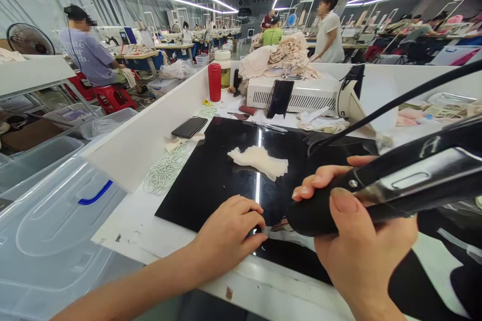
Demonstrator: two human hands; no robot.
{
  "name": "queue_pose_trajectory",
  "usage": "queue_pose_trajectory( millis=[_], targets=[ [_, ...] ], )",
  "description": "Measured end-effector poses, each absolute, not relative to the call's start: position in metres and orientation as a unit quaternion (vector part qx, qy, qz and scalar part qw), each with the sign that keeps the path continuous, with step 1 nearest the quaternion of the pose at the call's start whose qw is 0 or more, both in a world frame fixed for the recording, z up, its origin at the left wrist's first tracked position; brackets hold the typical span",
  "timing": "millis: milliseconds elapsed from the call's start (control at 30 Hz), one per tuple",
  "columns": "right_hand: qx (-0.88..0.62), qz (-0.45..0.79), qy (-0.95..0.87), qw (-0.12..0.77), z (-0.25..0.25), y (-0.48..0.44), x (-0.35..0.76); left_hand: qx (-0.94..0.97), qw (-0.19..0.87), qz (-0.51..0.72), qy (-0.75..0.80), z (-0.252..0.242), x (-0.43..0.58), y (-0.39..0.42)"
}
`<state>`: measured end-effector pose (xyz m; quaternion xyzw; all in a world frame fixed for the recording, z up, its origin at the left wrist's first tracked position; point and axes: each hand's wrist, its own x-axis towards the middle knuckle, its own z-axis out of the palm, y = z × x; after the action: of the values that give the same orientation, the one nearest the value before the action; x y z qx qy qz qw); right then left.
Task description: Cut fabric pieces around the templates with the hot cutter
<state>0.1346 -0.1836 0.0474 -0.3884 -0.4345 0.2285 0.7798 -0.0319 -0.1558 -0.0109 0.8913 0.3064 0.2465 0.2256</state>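
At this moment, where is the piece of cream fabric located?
In the head view, the cream fabric lies just right of centre, on the glossy black surface, beyond the left hand.

1. My tool, lower right: black, with silver panel.
2. My board, frame centre: glossy black.
3. My cloth, centre: plain cream.
4. Cord bundle, left of centre: pale green.
5. Bottle, upper middle: red.
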Motion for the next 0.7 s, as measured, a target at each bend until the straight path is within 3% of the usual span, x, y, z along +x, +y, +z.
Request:
queue_pose_trajectory(
  millis=[200,467,700],
  targets=[
    [-0.380,0.243,-0.431,0.781,0.047,-0.185,0.131,0.897,0.211,0.246,0.300,-0.007,-0.039,-0.158],
    [-0.368,0.245,-0.437,0.784,0.047,-0.183,0.130,0.939,0.091,0.241,0.229,-0.012,-0.054,-0.166],
    [-0.364,0.250,-0.439,0.782,0.046,-0.183,0.130,0.941,0.074,0.242,0.226,-0.015,-0.051,-0.166]
  ],
)
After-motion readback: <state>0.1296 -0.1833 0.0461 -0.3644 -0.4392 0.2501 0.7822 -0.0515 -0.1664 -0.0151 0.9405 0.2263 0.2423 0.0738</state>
